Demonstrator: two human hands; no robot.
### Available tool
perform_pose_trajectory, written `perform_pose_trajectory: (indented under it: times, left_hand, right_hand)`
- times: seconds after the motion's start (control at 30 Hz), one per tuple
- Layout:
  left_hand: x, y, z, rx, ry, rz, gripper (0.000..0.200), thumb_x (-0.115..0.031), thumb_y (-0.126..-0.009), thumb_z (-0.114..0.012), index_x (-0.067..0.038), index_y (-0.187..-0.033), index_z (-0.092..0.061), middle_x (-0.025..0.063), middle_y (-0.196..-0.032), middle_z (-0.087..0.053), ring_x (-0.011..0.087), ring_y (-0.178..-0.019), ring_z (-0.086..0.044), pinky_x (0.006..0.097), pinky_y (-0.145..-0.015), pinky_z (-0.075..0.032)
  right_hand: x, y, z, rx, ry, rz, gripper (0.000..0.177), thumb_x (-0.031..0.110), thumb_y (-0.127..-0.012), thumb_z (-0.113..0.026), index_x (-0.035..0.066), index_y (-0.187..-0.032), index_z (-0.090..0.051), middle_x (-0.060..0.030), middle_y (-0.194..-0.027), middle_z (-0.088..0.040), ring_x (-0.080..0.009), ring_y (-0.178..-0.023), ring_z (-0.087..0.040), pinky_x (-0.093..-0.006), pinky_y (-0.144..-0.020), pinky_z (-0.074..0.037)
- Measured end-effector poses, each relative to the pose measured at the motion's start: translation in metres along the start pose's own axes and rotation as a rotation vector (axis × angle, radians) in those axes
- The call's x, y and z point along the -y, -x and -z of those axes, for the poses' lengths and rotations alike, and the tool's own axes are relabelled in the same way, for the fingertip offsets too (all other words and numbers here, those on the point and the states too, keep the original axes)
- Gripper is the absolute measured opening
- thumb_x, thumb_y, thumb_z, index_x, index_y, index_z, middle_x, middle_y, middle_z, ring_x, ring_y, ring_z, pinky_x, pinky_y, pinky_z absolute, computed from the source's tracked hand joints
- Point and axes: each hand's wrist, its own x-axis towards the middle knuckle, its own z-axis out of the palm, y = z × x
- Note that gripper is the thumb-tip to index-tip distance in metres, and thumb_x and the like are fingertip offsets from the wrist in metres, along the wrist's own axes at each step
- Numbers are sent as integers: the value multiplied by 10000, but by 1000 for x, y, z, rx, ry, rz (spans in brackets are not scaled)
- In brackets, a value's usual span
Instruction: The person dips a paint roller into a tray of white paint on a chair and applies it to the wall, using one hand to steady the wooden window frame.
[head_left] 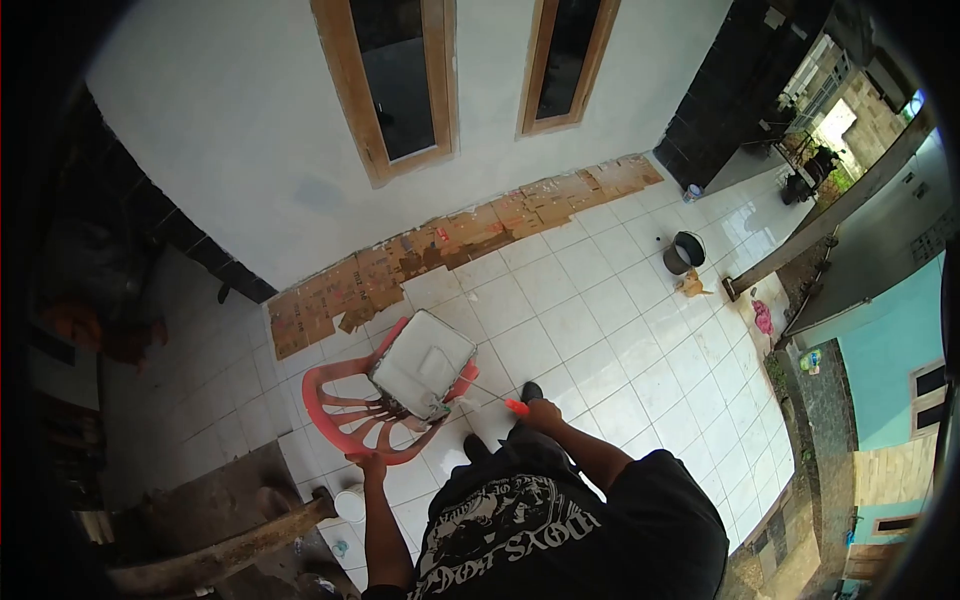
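My left hand [369,463] is closed on the rim of a red plastic chair [322,405]. On the chair's seat rests a square white container [425,360] with a pale surface inside and a smaller pale shape in it. My right hand [541,415] is wrapped round a red-orange handle [517,408], to the right of the chair. From that handle a thin rod reaches toward some whitish material [462,403] beside the container; its far end is too small to make out.
Cardboard [400,265] lies along the base of the white wall [250,130]. A black bucket [684,253] and an orange cat [691,285] are at the right. A white pail [350,504] stands below the chair. A wooden post [230,550] is at lower left.
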Motion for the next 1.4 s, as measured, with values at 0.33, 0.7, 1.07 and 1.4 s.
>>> perform_pose_trajectory:
  times: [0.33, 0.7, 1.07, 1.4]
  left_hand:
    - [-19, 11, 6, -82, 203, -11, 895, -39, -824, -530, 72, -1429, 120, 331, -1436, -220, 392, -1347, -317, 412, -1156, -278]
    - [-29, 20, 6, -126, 343, -72, 909, 34, -749, -502, 51, -1438, 90, 323, -1440, -190, 384, -1366, -288, 443, -1163, -258]
    - [-51, 62, -51, -877, -442, 193, 812, -524, -879, -594, -93, -1483, -262, 172, -1523, -285, 344, -1384, -368, 528, -1011, -435]
    - [-123, 135, -187, -939, -610, 520, 726, -664, -893, -457, -208, -1440, -317, 132, -1529, -318, 323, -1370, -377, 597, -977, -420]
  right_hand:
    - [46, -13, -12, 58, 39, 78, 500, 488, -863, -616, 30, -1053, -686, -208, -1066, -695, -384, -1025, -664, -482, -877, -524]
    - [-54, -11, -38, 180, 16, 153, 619, 596, -832, -606, 10, -1006, -704, -226, -963, -705, -387, -945, -676, -464, -832, -516]
    - [-68, 11, 32, 248, -124, 310, 634, 617, -874, -570, 6, -978, -702, -222, -976, -693, -399, -956, -652, -470, -846, -488]
    - [-157, -28, 170, 248, -567, 291, 630, 620, -887, -572, 0, -912, -684, -87, -707, -643, -174, -556, -608, -351, -557, -506]
